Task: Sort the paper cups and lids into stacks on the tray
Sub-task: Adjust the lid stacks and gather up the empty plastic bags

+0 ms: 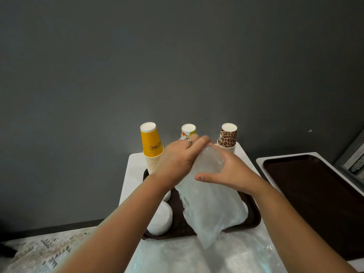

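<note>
The lone head-worn camera looks forward and down from close above the small white table (136, 174) low in the frame, its upper two-thirds filled by the dark grey wall (177, 56) ahead.

Three cup stacks (151, 146), two trays (307, 190).

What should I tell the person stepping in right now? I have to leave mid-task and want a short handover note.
Hands: the left hand and the right hand both hold a clear plastic bag above the tray; what is inside the bag cannot be made out.
Where things are: three stacks of upside-down cups stand at the back: yellow cups, a fruit-print stack, leopard-print cups. White lids sit on the tray's left side.
Done: cups look sorted by pattern.
Left: empty the bag, stack what comes out. A second tray lies to the right.
</note>
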Motion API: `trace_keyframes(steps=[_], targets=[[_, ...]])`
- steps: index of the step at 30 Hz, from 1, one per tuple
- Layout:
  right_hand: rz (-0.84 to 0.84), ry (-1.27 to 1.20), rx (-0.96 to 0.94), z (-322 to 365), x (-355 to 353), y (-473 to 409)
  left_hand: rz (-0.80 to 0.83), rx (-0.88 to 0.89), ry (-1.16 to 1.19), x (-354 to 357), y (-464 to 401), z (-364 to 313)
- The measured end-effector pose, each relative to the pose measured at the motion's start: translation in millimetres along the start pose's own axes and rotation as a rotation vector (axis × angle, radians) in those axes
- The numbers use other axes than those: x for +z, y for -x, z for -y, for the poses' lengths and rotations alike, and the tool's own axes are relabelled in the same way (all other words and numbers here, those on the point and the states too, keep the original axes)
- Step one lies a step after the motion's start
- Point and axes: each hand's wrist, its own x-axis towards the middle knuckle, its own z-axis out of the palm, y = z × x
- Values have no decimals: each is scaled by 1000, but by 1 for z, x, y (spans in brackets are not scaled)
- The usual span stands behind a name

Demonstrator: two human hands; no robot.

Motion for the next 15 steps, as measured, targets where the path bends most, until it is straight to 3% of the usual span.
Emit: trace_keyframes(steps=[5, 11, 15], targets=[[-75, 23, 145, -15, 27, -1, -23, 132, -213, 6, -9, -5], [-98, 149, 306, -35, 30, -1, -11, 128, -227, 5, -9, 4], [-292, -217, 392, -42, 28, -2, 26, 168, -186, 7, 2, -3]])
